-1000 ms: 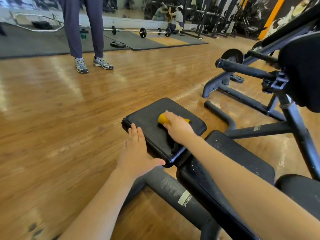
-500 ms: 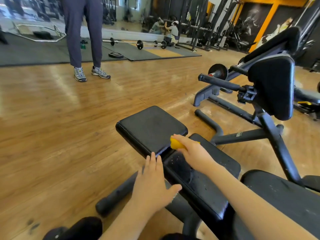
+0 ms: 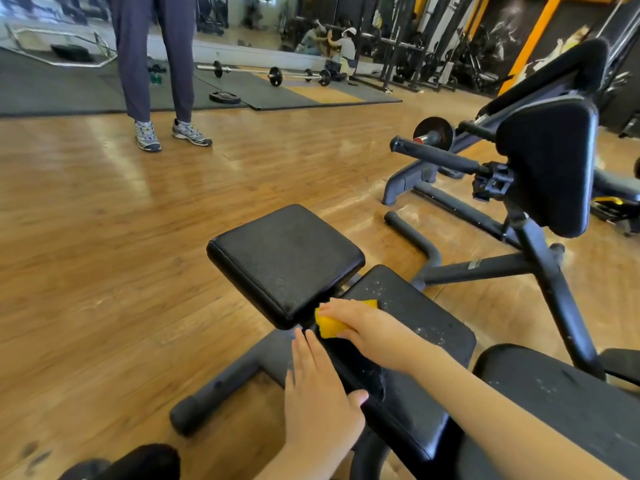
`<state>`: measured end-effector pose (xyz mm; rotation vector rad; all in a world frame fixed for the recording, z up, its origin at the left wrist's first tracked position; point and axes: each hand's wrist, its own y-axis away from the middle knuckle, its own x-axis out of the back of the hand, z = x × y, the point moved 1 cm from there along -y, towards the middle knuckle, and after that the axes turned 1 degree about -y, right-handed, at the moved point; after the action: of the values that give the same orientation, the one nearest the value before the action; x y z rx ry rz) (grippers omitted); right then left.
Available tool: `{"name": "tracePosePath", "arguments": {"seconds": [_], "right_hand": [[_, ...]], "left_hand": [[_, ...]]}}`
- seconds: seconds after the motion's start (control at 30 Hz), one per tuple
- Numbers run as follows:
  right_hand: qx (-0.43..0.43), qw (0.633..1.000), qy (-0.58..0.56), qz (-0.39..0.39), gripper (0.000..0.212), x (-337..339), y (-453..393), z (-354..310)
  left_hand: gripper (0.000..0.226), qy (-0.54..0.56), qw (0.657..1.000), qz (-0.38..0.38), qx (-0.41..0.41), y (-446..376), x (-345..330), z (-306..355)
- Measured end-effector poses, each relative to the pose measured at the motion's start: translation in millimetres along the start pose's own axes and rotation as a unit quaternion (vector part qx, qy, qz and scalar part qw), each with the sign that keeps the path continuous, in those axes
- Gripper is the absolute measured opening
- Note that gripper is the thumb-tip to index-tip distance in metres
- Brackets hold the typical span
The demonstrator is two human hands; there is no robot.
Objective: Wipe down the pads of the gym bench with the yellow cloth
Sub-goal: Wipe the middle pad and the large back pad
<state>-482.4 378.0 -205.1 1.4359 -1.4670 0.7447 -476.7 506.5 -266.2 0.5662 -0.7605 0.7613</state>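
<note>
The gym bench has three black pads in a row. The far square pad [image 3: 284, 258] lies bare. My right hand [image 3: 370, 323] presses the yellow cloth [image 3: 329, 325] onto the far left corner of the middle pad [image 3: 426, 327], which is speckled with white dust and torn at its near left edge. My left hand [image 3: 318, 400] rests flat, fingers together, on that pad's left side. The near pad [image 3: 554, 393] runs off to the lower right, partly under my right forearm.
A black machine with an upright pad [image 3: 550, 161] and a handle bar [image 3: 433, 155] stands at the right, its floor legs [image 3: 415, 240] beside the bench. A person's legs [image 3: 156, 81] stand far left. A barbell [image 3: 273, 76] and plate lie on mats beyond. Wooden floor stretches left.
My right hand has drawn the cloth back from the far pad, across the gap, onto the middle pad. My left hand followed from the far pad's edge to the middle pad's side.
</note>
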Motion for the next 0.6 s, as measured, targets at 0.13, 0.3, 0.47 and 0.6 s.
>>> {"name": "tracePosePath", "arguments": {"seconds": [0.13, 0.3, 0.47, 0.6], "right_hand": [[0.020, 0.999, -0.033, -0.009, 0.037, -2, -18, 0], [0.033, 0.998, -0.038, -0.029, 0.036, 15, -20, 22], [0.005, 1.000, 0.007, -0.030, 0.024, 17, -32, 15], [0.090, 0.995, -0.019, -0.040, 0.027, -6, -24, -9]], "left_hand": [[0.121, 0.058, 0.998, -0.005, 0.006, 2, -1, 0], [0.124, 0.123, 0.991, -0.025, 0.044, -3, 0, -8], [0.127, 0.126, 0.990, -0.042, 0.055, -5, -2, -16], [0.128, 0.129, 0.990, -0.030, 0.047, -6, -4, -17]]}}
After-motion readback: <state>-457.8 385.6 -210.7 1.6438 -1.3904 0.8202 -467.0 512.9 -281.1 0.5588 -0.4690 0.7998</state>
